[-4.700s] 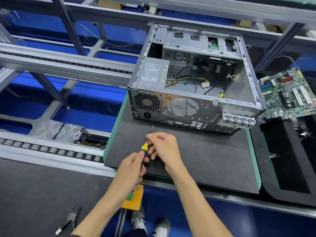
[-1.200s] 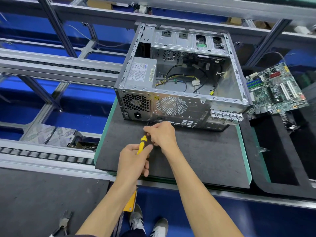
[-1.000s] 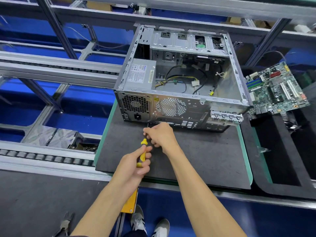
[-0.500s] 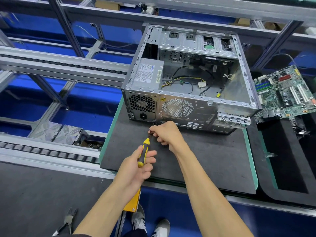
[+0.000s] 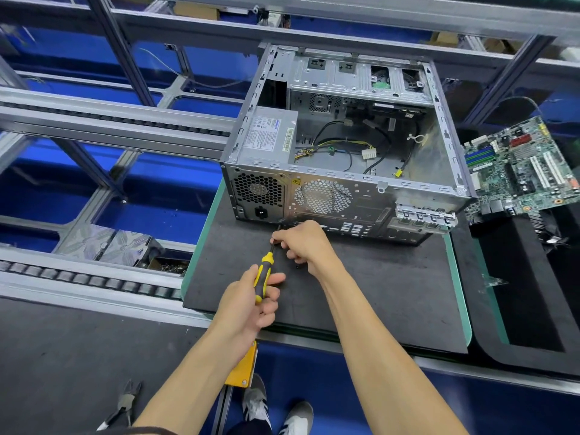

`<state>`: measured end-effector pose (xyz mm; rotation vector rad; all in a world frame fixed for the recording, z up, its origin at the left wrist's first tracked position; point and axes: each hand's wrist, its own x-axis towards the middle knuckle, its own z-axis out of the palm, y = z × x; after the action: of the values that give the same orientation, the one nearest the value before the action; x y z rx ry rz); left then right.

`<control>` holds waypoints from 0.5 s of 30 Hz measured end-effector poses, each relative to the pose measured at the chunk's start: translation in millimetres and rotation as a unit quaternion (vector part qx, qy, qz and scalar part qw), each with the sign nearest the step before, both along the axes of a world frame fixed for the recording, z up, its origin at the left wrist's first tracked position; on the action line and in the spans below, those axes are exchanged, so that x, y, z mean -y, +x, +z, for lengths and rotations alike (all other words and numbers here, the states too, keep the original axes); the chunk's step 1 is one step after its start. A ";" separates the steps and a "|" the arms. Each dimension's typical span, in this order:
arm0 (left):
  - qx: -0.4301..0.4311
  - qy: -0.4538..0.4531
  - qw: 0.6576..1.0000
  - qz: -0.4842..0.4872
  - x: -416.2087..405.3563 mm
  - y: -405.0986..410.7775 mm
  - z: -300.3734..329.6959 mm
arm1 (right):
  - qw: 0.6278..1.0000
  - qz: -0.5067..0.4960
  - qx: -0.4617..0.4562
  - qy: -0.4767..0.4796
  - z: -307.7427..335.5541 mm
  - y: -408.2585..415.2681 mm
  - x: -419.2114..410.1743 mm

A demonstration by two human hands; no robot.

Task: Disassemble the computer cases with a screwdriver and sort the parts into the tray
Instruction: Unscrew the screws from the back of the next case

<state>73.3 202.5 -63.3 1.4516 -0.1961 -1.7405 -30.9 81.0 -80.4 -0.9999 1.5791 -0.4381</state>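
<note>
Aluminium conveyor rails (image 5: pixel 119 120) cross blue flooring behind the dark-matted worktop (image 5: pixel 376 293) carrying the open computer case (image 5: pixel 342 152); left grip (image 5: pixel 248 306) holds the screwdriver (image 5: pixel 263 274), right grip (image 5: pixel 306 244) pinches its shaft.

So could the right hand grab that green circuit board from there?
Probably yes. The right hand only steadies the screwdriver, and the motherboard lies uncovered beside the computer case. It would have to let go and stretch over.
</note>
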 end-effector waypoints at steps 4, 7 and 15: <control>0.136 -0.035 0.990 -0.022 2.3 -3.8 -2.3 | 1.000 -0.007 -0.018 -0.019 -2.4 -0.6 -1.3; 0.109 -0.025 0.994 0.007 2.2 -2.8 -4.1 | 1.000 -0.010 0.005 -0.019 -1.2 -0.9 -2.7; 0.125 -0.043 0.991 -0.033 1.2 -2.4 -2.5 | 0.999 -0.028 0.006 -0.021 -2.0 -1.5 -1.3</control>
<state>70.9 201.3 -65.9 1.6120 -0.4499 -1.5782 -32.4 82.3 -82.5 -0.9839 1.5952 -0.5170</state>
